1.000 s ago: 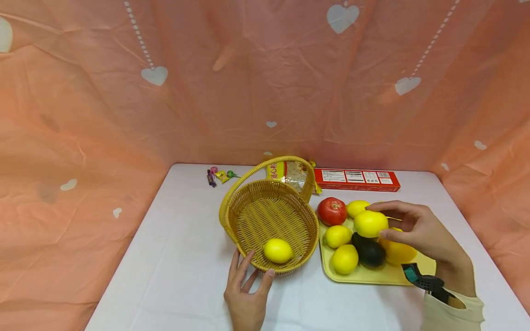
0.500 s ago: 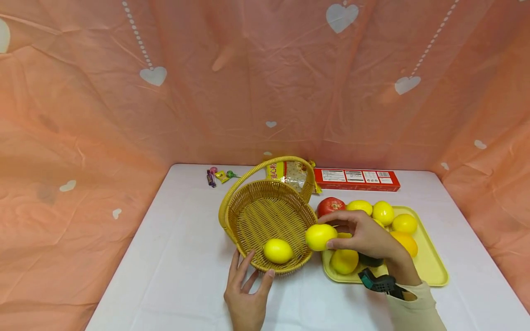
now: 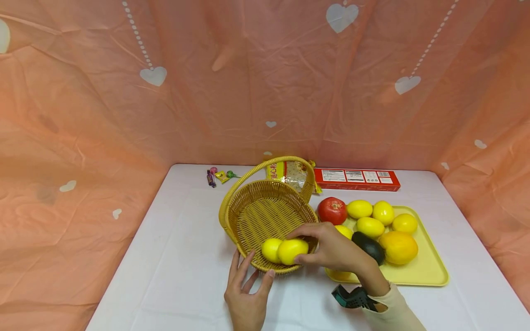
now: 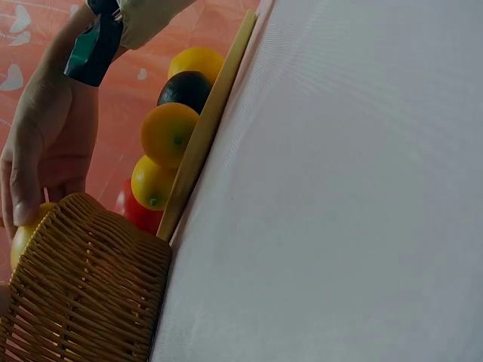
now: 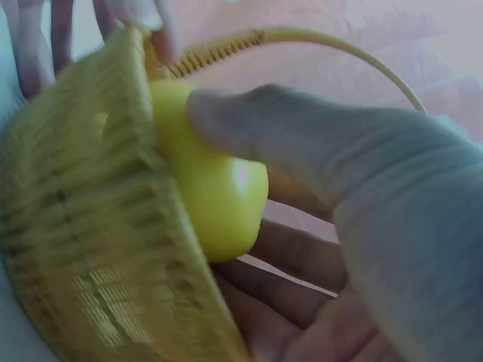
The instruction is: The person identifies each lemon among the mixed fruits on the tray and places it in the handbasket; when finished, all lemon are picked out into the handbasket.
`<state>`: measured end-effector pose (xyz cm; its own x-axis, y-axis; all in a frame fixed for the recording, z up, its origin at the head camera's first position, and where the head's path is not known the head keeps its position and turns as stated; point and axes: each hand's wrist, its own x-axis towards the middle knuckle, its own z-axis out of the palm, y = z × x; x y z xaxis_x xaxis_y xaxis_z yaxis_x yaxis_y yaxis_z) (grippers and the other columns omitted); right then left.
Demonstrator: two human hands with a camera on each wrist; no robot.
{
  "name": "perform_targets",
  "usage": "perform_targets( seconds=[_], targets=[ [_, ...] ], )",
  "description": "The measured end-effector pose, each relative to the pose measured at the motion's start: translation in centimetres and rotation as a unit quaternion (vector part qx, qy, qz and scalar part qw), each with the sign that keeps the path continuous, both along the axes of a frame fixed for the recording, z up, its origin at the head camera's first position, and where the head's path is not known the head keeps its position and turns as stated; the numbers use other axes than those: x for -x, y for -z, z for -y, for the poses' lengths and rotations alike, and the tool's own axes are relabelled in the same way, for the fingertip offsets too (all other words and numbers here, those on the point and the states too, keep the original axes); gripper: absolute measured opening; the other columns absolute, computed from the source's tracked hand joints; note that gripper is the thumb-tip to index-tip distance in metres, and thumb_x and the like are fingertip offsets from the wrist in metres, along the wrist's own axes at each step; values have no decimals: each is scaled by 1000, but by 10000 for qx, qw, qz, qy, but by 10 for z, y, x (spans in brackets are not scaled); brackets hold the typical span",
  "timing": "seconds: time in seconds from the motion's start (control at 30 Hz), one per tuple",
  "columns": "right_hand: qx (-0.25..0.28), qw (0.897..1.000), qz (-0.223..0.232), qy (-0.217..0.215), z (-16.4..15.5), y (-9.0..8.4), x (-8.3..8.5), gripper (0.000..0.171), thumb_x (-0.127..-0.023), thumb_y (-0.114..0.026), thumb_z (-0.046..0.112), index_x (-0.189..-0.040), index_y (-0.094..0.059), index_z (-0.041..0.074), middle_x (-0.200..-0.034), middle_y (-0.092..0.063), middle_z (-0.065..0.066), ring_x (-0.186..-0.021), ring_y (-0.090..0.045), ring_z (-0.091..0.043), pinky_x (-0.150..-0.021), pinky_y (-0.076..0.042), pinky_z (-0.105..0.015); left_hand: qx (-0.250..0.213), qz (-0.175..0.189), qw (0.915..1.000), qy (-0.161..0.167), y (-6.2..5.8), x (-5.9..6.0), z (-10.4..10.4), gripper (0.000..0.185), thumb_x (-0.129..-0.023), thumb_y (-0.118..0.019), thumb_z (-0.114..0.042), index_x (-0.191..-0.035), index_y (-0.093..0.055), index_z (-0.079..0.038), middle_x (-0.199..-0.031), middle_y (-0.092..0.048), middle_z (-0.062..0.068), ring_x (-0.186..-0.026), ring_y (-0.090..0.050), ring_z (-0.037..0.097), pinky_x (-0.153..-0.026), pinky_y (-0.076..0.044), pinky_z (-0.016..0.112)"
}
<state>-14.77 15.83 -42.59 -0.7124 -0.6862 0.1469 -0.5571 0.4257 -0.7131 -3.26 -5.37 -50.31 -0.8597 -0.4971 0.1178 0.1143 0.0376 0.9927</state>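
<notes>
In the head view, a woven basket point(image 3: 265, 209) with a tall handle stands mid-table. My left hand point(image 3: 247, 299) has its fingers spread and fairly straight, touching the basket's near rim. My right hand point(image 3: 331, 248) reaches over the basket's right side and pinches a lemon point(image 3: 292, 251) between thumb and fingers. Another lemon point(image 3: 270, 249) lies in the basket, partly behind the held one. In the right wrist view, the held lemon point(image 5: 223, 196) is just inside the rim, with my right thumb point(image 5: 234, 121) on it. The left wrist view shows the basket's woven side point(image 4: 90, 286).
A yellow tray point(image 3: 430, 271) on the right holds several lemons, a red pomegranate-like fruit point(image 3: 332, 210), a dark avocado-like fruit point(image 3: 367, 247) and a mango-like fruit point(image 3: 398, 247). At the back are a red box point(image 3: 356, 179), a yellow-and-clear packet point(image 3: 296, 174) and small candies point(image 3: 221, 176).
My right hand has carried the lemon left from above the tray to inside the basket, beside the other lemon. My left hand has stayed at the basket's near rim.
</notes>
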Motion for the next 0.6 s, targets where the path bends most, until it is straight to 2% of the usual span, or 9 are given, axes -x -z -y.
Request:
perform_targets(
  seconds=[0.2,0.4,0.6],
  targets=[
    [18,10000,-53,-14,19,7,-7,41,-95,-89,34,-131,-78,19,-124,-80,6,-106,-69,-6,-93,-65,-31,77,-19,10000,14,2,0,0,57,-85,-95,-5,-139,-76,-8,-170,-43,23,-145,-57,43,-98,-66,31],
    [-170,9995,-253,-16,27,7,-10,39,-96,-88,33,-132,-78,19,-127,-79,5,-112,-71,-11,-98,-64,-35,75,-21,10000,33,5,0,2,59,-85,-95,-5,-140,-75,-10,-171,-42,23,-146,-55,44,-97,-66,31],
    [-81,10000,55,11,18,1,-7,41,-98,-86,32,-133,-78,13,-130,-80,-2,-117,-75,-21,-105,-65,-40,138,-5,9999,57,4,0,2,58,-86,-94,-4,-140,-74,-8,-171,-41,22,-147,-54,42,-98,-66,32]
  ],
)
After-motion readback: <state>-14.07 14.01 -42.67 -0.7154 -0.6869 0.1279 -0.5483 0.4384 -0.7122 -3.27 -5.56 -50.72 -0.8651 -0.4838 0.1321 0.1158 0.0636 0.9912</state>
